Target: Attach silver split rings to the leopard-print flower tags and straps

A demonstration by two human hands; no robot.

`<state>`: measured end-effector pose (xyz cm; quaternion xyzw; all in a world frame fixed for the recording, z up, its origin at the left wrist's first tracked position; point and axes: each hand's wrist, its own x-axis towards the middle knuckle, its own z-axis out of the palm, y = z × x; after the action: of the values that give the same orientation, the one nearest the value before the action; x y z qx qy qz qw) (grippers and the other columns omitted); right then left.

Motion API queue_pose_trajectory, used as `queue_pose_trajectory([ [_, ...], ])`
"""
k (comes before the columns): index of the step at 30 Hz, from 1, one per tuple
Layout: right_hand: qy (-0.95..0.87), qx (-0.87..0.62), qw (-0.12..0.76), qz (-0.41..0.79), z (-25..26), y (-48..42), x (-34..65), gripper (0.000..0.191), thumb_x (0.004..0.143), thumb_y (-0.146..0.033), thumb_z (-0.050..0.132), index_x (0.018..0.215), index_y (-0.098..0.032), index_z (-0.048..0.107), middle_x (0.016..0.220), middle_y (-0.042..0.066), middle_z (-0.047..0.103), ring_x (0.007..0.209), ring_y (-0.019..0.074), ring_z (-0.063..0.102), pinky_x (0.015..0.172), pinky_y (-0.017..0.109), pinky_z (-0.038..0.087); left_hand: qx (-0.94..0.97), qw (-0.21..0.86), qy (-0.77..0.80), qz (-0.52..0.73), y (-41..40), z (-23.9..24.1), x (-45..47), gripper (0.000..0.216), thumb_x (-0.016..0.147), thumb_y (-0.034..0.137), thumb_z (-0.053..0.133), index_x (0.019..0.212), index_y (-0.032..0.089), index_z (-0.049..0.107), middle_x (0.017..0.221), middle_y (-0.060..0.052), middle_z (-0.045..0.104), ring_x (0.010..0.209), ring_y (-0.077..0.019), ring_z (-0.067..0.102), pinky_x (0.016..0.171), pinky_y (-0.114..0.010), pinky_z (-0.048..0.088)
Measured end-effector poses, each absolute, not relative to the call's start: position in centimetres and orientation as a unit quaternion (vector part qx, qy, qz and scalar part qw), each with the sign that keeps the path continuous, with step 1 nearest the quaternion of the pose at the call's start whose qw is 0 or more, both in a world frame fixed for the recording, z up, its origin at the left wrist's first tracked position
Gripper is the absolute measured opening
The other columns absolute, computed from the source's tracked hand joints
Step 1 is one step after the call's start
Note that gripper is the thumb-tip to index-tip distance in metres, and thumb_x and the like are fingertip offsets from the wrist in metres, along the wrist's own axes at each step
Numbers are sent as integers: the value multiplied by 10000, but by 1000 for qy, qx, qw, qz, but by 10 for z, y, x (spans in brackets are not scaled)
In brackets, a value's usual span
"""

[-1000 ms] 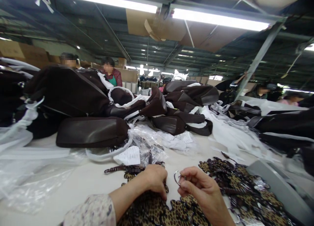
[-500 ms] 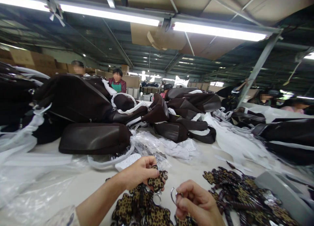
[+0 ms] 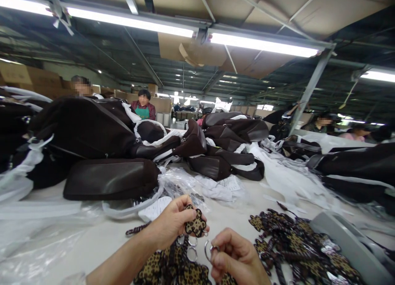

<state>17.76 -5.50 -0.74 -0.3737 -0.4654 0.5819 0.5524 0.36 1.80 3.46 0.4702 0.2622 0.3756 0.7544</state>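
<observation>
Left hand pinched charm, small loop at its lower right; right hand pinched ring, arc upright, just below and right of charm, not touching. Hands apart.

Forward head view, hands close below
</observation>
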Motion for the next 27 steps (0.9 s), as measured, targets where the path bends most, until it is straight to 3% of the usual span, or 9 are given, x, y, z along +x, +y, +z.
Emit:
queue_pose_trajectory([
  [20, -413, -355, 584, 602, -11, -49, 173, 371, 591, -396, 922, 700, -158, 659, 465, -67, 669, 351, 69, 630, 359, 114, 461, 493, 758, 187, 385, 12, 33, 5, 305, 730, 274, 716, 817, 191, 436, 818, -38, 698, 675, -192, 690, 638, -285, 487],
  [27, -440, -420, 656, 448, -9, -51, 179, 292, 652, -418, 874, 738, -197, 703, 535, -38, 699, 470, 121, 674, 483, 187, 553, 519, 760, 154, 361, 26, 33, -5, 319, 659, 199, 726, 774, 191, 428, 858, -48, 695, 774, -222, 704, 668, -286, 492],
])
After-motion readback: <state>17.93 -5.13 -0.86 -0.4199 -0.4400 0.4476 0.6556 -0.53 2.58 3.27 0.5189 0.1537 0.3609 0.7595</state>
